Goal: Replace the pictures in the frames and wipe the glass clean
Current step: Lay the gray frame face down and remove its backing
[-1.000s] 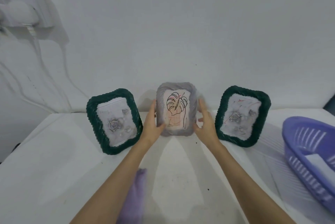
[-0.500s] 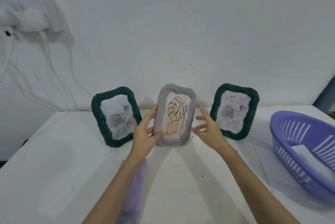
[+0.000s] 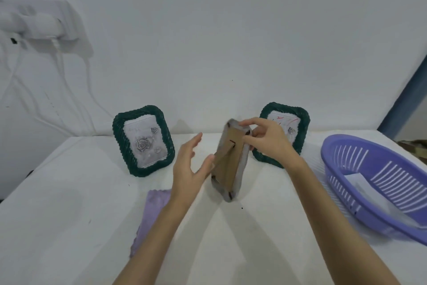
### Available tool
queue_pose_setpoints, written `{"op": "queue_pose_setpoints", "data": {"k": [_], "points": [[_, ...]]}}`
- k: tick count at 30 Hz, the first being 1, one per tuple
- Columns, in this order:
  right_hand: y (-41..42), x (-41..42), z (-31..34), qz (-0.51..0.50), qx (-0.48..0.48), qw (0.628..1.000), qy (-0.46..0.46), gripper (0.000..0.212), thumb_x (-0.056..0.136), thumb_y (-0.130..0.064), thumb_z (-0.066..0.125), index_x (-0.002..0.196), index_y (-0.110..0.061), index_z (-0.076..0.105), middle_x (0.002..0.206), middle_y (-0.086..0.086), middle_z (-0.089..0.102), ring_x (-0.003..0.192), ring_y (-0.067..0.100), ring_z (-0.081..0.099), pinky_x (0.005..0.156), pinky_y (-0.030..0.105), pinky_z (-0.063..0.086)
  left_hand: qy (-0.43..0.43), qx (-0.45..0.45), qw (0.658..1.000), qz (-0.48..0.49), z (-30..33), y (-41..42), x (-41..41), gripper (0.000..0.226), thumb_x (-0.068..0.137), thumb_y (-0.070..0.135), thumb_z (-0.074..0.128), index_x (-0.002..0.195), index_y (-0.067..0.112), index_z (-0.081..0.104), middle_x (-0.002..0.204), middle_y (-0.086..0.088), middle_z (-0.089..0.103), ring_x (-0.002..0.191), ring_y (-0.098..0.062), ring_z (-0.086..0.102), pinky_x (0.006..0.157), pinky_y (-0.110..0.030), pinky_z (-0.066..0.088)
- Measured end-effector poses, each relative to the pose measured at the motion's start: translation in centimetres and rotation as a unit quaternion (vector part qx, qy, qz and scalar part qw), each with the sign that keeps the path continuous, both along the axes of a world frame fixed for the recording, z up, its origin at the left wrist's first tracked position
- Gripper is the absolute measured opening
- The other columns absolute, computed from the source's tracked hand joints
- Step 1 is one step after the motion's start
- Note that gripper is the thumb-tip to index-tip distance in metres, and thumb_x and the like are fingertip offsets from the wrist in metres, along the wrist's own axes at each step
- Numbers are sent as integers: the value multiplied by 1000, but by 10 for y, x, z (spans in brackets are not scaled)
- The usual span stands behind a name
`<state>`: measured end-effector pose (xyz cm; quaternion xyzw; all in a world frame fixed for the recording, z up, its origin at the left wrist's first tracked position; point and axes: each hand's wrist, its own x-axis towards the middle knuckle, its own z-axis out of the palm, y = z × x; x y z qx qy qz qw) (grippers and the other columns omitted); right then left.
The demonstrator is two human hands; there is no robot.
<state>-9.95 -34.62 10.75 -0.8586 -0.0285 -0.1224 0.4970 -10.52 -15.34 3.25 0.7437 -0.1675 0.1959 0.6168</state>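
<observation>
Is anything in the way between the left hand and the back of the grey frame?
Nothing visible. The left hand is open right beside the grey frame, whose brown back faces the camera; the right hand grips its top.

Both forearms are bare from the lower picture edge up to the wrists, with no sleeve on either. The left hand (image 3: 187, 169) and right hand (image 3: 270, 139) wear no gloves. The fingers (image 3: 250, 122) look free of rings, though motion blur near the grey frame (image 3: 231, 162) leaves that uncertain.
</observation>
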Motion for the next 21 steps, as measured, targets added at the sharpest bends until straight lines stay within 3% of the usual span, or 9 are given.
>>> {"op": "queue_pose_setpoints", "data": {"k": [2, 4, 7, 10, 14, 16, 18, 21], "points": [[-13, -5, -3, 69, 18, 997, 20, 38, 80, -2, 63, 110, -25, 65, 47, -11, 55, 53, 22, 41, 57, 35, 36, 54, 38, 998, 2, 5, 3, 6, 62, 82, 25, 68, 134, 36, 37, 129, 22, 41, 124, -2, 40, 103, -24, 33], [-23, -7, -11, 116, 30, 991, 51, 41, 83, -1, 62, 116, -25, 62, 44, -15, 48, 59, 20, 38, 60, 34, 35, 137, 56, 988, -51, 7, 4, 8, 76, 78, 25, 71, 139, 36, 28, 134, 18, 34, 126, -8, 36, 103, -26, 32], [-30, -9, -30, 141, 34, 984, 101, 40, 85, -2, 59, 115, -28, 62, 57, -12, 57, 62, 7, 47, 63, 25, 39, 199, 53, 973, -107, 0, 0, 4, 93, 71, 19, 78, 144, 31, 22, 142, 7, 36, 129, -12, 38, 107, -30, 36], [-29, -9, -56, 145, 48, 980, 130, 37, 87, -3, 57, 114, -28, 62, 75, 1, 64, 68, 10, 49, 60, 22, 38, 194, 81, 975, -68, -19, -6, -2, 100, 64, 15, 82, 144, 23, 22, 146, 6, 33, 131, -3, 30, 106, -19, 26], [-17, -6, -88, 82, 75, 987, 118, 35, 85, 1, 58, 111, -21, 64, 82, 1, 60, 66, 8, 52, 52, 16, 39, 212, 102, 972, -6, -38, -9, -9, 104, 63, 14, 83, 144, 19, 19, 143, -4, 29, 127, -8, 30, 93, -7, 21], [-10, -3, -103, 35, 66, 992, 105, 33, 83, 0, 62, 110, -19, 63, 83, 3, 59, 66, 10, 54, 55, 12, 42, 223, 106, 969, 13, -47, -8, -11, 102, 65, 18, 82, 144, 18, 19, 143, -5, 29, 131, -13, 31, 95, -11, 23], [-4, -2, -118, -6, 46, 994, 96, 32, 81, -4, 65, 108, -20, 63, 85, 5, 60, 68, 14, 56, 63, 18, 45, 227, 127, 965, 23, -56, -7, -12, 97, 67, 28, 80, 143, 20, 20, 144, -4, 32, 131, -14, 33, 99, -15, 25], [3, -7, -131, -49, 7, 995, 82, 33, 78, -13, 70, 111, -16, 62, 86, 3, 58, 66, 8, 52, 64, 12, 41, 213, 226, 949, 57, -69, -3, -10, 94, 67, 50, 74, 141, 19, 24, 141, -4, 41, 130, -20, 36, 108, -32, 30]]}}
